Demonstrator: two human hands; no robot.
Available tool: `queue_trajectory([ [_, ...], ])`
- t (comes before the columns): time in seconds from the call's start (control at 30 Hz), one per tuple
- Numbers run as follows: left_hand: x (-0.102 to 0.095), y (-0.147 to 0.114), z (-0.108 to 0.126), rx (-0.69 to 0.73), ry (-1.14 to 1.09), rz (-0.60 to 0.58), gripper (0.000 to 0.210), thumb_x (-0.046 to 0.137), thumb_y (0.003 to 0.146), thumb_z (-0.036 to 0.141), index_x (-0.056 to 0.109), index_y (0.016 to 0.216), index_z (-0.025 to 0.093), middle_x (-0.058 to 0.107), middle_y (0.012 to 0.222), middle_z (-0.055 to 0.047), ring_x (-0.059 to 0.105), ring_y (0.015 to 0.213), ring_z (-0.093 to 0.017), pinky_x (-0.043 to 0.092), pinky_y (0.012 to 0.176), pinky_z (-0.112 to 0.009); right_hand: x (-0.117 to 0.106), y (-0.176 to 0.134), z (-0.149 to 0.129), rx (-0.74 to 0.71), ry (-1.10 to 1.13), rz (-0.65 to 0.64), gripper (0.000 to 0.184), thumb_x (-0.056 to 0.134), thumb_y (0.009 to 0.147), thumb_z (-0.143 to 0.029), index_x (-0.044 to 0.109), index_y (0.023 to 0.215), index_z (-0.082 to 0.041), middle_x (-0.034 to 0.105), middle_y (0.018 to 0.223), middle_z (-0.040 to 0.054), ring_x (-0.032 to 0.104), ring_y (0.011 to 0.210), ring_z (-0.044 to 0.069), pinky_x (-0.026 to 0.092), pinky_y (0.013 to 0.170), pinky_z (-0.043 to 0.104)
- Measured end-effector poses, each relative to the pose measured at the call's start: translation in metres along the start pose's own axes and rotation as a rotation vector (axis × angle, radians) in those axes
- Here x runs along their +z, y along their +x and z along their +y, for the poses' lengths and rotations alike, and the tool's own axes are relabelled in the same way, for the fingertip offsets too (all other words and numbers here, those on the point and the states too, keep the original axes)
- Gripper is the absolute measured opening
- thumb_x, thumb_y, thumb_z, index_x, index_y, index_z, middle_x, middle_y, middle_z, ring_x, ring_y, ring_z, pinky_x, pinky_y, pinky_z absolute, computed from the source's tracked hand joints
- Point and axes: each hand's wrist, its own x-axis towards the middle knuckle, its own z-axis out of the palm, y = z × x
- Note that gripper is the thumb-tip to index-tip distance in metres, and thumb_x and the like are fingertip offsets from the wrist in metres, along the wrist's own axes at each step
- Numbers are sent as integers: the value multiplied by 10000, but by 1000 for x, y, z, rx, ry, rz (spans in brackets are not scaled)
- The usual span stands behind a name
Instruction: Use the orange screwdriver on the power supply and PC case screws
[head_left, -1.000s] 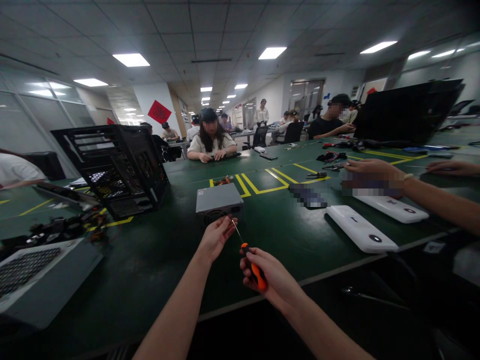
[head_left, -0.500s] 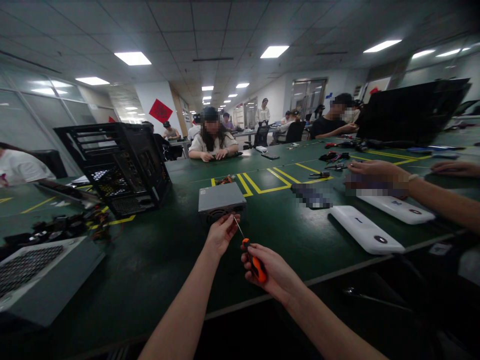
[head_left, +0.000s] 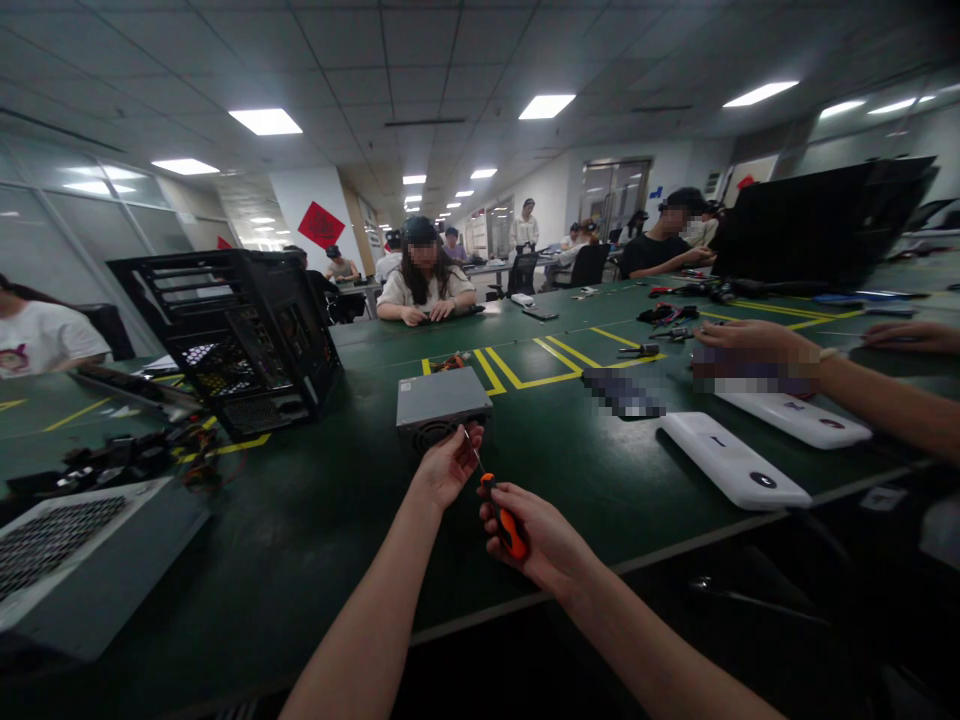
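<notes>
My right hand (head_left: 536, 535) is wrapped round the orange-and-black handle of a screwdriver (head_left: 508, 525), whose thin metal shaft points up and to the left. At the tip of that shaft, my left hand (head_left: 448, 468) has its thumb and fingers pinched together; whatever is between them is too small to make out. Just behind my left fingers, a grey computer power supply (head_left: 442, 396) rests on the green table, its round fan grille facing me and partly covered by the hand. Coloured cables (head_left: 452, 361) show behind it.
A black computer case (head_left: 240, 335) stands at the left, with a larger grey power supply (head_left: 82, 560) and black cables nearer me. On the right lie white power banks (head_left: 731, 462) beside a neighbour's hand (head_left: 757, 345). A black monitor (head_left: 817, 230) stands behind. Another person sits opposite.
The screwdriver and my right hand have shifted slightly left. My left fingers have moved a little at the tip and stay pinched. The power supply has not moved.
</notes>
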Motion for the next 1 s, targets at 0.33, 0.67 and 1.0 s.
queue_trajectory([
  [0.33, 7, -9, 4, 11, -41, -72, 174, 494, 760, 101, 600, 895, 130, 642, 890, -45, 596, 716, -84, 471, 611, -183, -6, -4, 2, -14, 16, -18, 52, 508, 747, -177, 526, 781, -141, 531, 603, -6, 468, 474, 45, 385, 453, 162],
  [0.67, 15, -13, 2, -4, -104, 23, 177, 451, 783, 94, 601, 872, 70, 649, 894, -94, 612, 749, -105, 493, 644, -183, -7, -4, 2, -54, 28, -18, 71, 502, 753, -177, 537, 800, -137, 536, 618, 1, 471, 487, 48, 399, 460, 170],
  [1.0, 19, -7, 0, -33, -252, -10, 248, 418, 796, 72, 557, 1001, 65, 649, 891, -98, 619, 754, -112, 506, 638, -186, -7, -2, 0, -29, 26, 3, 74, 474, 770, -170, 532, 801, -137, 530, 607, 1, 464, 473, 48, 390, 433, 160],
])
